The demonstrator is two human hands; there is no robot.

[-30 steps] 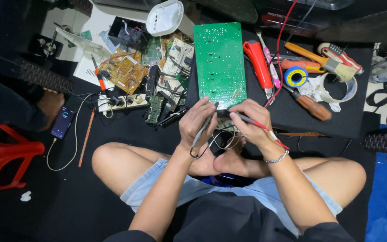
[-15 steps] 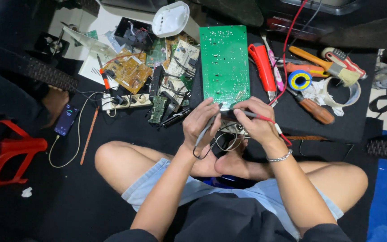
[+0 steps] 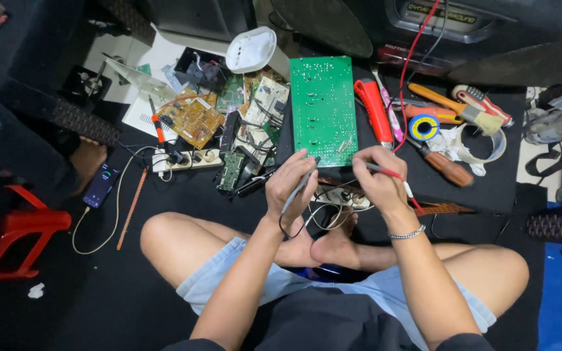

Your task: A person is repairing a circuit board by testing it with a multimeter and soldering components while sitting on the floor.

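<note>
Holding both probes over the near edge of the green circuit board (image 3: 323, 107), which lies solder side up on the dark mat (image 3: 489, 188) just beyond my crossed feet. Compared w/ a sec ago, my hands have come up off my lap a little and moved apart; the board now sits closer to my fingertips, so the probe tips are just about at its bottom edge. Judging by that, I'm set to touch points along the lower rows, tho I can't tell if either tip is actually making contact yet.

Left hand (image 3: 292, 182): fingers pressed together, pinching the black probe (image 3: 299, 188) like a pen, tip angled up toward the board. Right hand (image 3: 380, 179): pinching the red probe (image 3: 391, 173) the same way, its lead trailing back past my wrist.

Board looks rectangular, bright green, long side running away from me, covered in small silvery solder dots and pale traces, no components showing on this face. Flat, not tilted.

Around it: red-handled cutter (image 3: 373, 110) just right of the board, blue tape roll (image 3: 423, 127) beyond that, pile of smaller boards (image 3: 255, 110) to the left, white power strip (image 3: 187, 159) near my left knee.
</note>
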